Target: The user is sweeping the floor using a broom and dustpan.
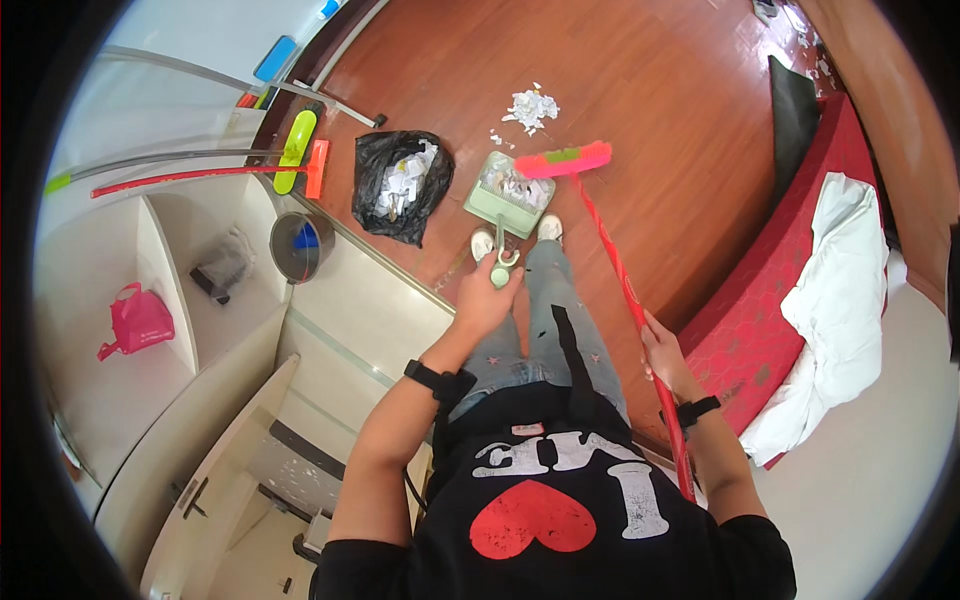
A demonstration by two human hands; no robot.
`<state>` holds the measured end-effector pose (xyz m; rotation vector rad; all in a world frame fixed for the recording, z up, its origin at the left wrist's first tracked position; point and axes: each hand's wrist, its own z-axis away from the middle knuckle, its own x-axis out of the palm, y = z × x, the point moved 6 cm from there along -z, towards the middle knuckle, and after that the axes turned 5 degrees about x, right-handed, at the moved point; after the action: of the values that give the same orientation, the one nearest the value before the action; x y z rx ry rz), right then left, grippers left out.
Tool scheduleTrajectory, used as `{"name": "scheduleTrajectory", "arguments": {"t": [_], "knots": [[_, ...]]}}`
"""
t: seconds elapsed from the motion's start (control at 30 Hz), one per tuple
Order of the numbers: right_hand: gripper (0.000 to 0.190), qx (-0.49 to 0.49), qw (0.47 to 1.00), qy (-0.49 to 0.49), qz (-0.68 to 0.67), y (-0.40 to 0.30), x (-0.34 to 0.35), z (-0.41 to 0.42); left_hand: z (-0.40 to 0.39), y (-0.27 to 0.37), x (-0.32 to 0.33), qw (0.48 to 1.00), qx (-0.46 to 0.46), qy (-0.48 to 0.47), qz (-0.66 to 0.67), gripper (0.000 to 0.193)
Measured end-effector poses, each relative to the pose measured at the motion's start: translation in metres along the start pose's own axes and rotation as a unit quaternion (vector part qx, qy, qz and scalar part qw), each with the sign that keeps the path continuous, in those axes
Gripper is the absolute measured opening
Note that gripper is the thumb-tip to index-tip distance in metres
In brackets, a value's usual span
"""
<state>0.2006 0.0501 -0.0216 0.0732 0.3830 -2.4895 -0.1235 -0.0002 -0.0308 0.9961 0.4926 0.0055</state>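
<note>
My left hand (484,300) grips the upright handle of a pale green dustpan (506,214) in front of my shoes. Torn white paper scraps (525,191) lie in its pan, behind a row of comb teeth. My right hand (664,356) is closed around the red pole of a broom (619,262). The broom's pink bristle head (564,159) is over the far right edge of the dustpan; whether it touches the scraps I cannot tell. Beyond it, a pile of paper scraps (532,109) sits on the reddish wood floor (660,82), with a few loose bits nearer the pan.
Left of the dustpan, a black plastic bag (367,180) holds paper scraps. A green broom head (295,150), a red squeegee (317,169) and a grey bucket (301,247) stand by the cabinet (165,277). At right is a red-covered piece of furniture (742,352) with white cloth (840,300).
</note>
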Motion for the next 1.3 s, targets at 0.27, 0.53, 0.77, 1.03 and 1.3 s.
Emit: {"name": "scheduleTrajectory", "arguments": {"t": [0.27,0.53,0.77,1.03,1.3], "knots": [[0.044,-0.042,0.992,0.099,0.073,0.016,0.006,-0.044,0.004,0.005,0.006,0.999,0.02,-0.029,-0.029,0.038],[0.044,0.021,0.999,-0.024,-0.039,-0.006,0.008,0.013,0.016,-0.006,-0.014,1.0,-0.016,-0.013,-0.01,0.031],[0.043,-0.131,0.983,0.035,0.125,-0.079,0.034,-0.083,0.014,-0.019,-0.025,0.996,0.041,0.078,0.018,0.031],[0.043,-0.313,0.865,0.104,0.379,-0.062,0.024,-0.079,-0.002,-0.007,-0.01,0.997,-0.011,0.072,0.013,0.033],[0.043,-0.106,0.965,0.084,0.226,-0.048,0.012,-0.017,0.014,-0.014,-0.016,0.996,-0.018,0.077,0.035,0.037]]}}
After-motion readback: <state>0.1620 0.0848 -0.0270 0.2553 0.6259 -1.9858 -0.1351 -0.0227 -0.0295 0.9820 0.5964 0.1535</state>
